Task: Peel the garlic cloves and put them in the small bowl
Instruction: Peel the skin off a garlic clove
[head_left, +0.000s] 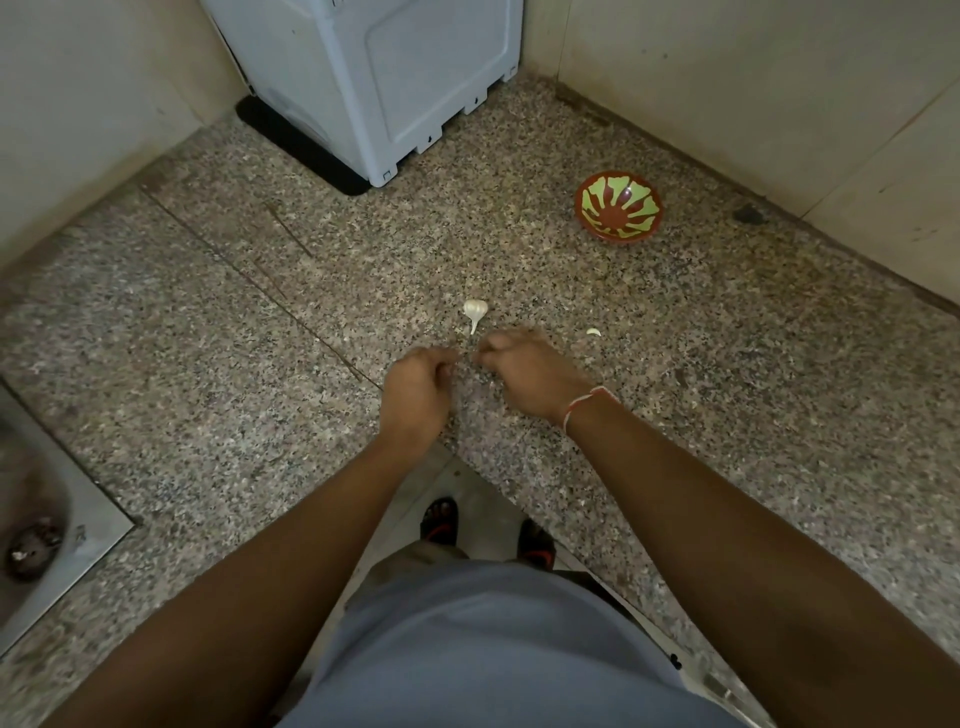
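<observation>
Both hands were curled together near the counter's front edge; whether the left hand (415, 387) or right hand (524, 371) pinched a clove could not be told. The garlic bulb (475, 309) lay just beyond, the small bowl (618, 206) far right. Cloves were judged light, papery, slippery, best pinched at the tips.

Worktop (727, 389): speckled granite, running into the corner ahead of me.
Appliance (379, 78): a white boxy unit at the back, standing on a black mat (296, 150).
Sink (47, 525): steel, set into the worktop at my far left, its drain dark.
Walls (753, 78): pale tiles on both sides of the corner.
Below: my grey shirt (493, 654) and 2 sandals (440, 519) on the floor.
</observation>
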